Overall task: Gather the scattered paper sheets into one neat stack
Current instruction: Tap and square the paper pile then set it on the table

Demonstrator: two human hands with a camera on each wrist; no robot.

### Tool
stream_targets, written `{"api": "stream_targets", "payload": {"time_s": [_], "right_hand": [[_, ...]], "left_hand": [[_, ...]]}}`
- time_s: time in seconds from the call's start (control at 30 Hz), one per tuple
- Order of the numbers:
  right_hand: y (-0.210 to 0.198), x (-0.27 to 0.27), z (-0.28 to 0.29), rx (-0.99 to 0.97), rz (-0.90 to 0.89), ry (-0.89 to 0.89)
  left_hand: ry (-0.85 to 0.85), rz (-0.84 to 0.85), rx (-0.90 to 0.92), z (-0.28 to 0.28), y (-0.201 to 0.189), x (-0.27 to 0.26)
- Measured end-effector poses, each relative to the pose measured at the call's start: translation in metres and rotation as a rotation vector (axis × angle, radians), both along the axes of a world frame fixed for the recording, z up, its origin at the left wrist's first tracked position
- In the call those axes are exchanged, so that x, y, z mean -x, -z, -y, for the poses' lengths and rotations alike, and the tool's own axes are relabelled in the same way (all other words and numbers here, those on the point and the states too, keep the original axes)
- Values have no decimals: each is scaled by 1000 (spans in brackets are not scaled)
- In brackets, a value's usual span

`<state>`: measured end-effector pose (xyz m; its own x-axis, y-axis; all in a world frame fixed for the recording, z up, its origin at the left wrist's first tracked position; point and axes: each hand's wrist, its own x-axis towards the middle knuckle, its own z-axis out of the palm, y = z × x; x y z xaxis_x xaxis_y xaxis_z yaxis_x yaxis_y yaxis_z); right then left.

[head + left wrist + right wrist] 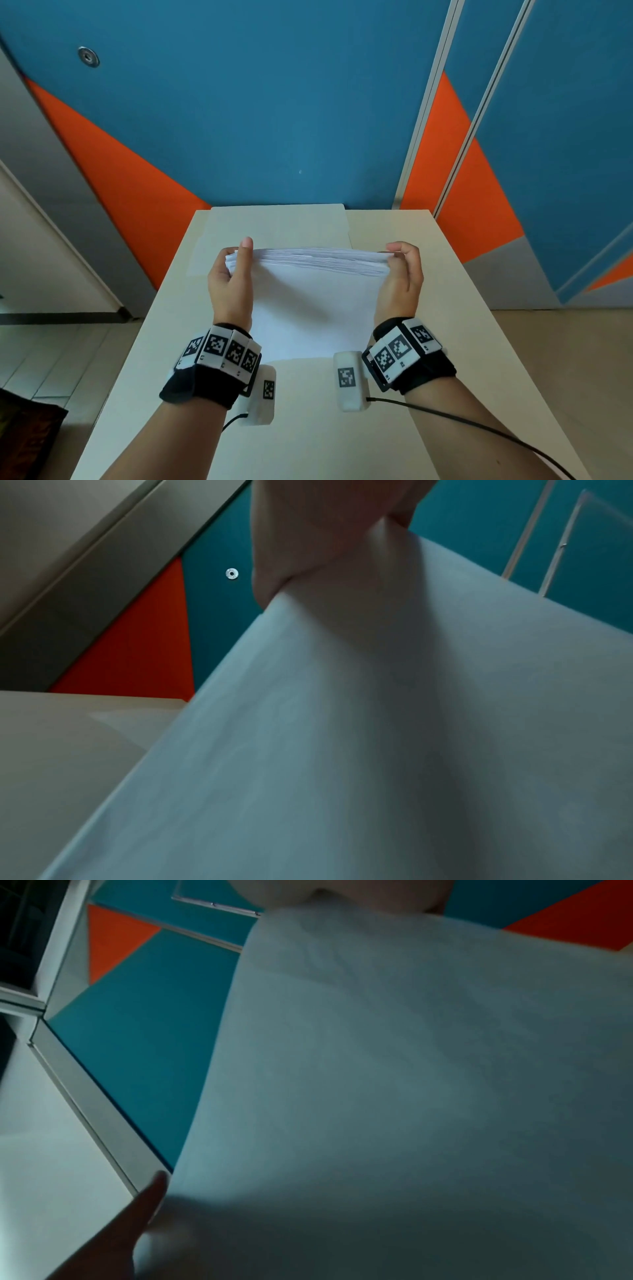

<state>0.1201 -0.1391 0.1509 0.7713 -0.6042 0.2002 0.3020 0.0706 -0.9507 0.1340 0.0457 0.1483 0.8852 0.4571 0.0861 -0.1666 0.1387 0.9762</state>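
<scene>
A thick stack of white paper sheets [308, 298] stands on edge above the beige table [428, 308], tilted toward me, its top edges slightly uneven. My left hand [229, 274] grips the stack's upper left corner, thumb in front and fingers behind. My right hand [400, 270] grips the upper right corner the same way. In the left wrist view the paper stack [377, 737] fills most of the frame under my left hand [308, 534]. In the right wrist view the paper stack [411, 1069] fills the frame, with my right hand [342, 893] at the top edge.
A beige folder or large sheet [274, 222] lies flat at the table's far end, behind the stack. A blue and orange wall [257, 102] rises just beyond the table. Tiled floor [51, 359] lies to the left.
</scene>
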Motion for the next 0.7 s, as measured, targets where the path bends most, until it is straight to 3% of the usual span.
{"api": "stream_targets", "payload": {"time_s": [0.07, 0.13, 0.27, 0.4, 0.57, 0.7], "right_hand": [[-2, 2, 2, 21, -21, -92], [-3, 4, 11, 49, -22, -287], [11, 9, 35, 112, -215, -597], [22, 8, 31, 291, -485, -549], [-6, 1, 21, 164, -283, -438], [-1, 2, 25, 88, -219, -468]], "left_hand": [[60, 28, -53, -4, 4, -1], [230, 38, -102, -17, 14, -2], [546, -138, -76, -43, 36, -4], [431, -205, -79, -29, 30, -1], [253, -39, -33, -13, -1, -6], [315, 25, -10, -12, 4, 1]]}}
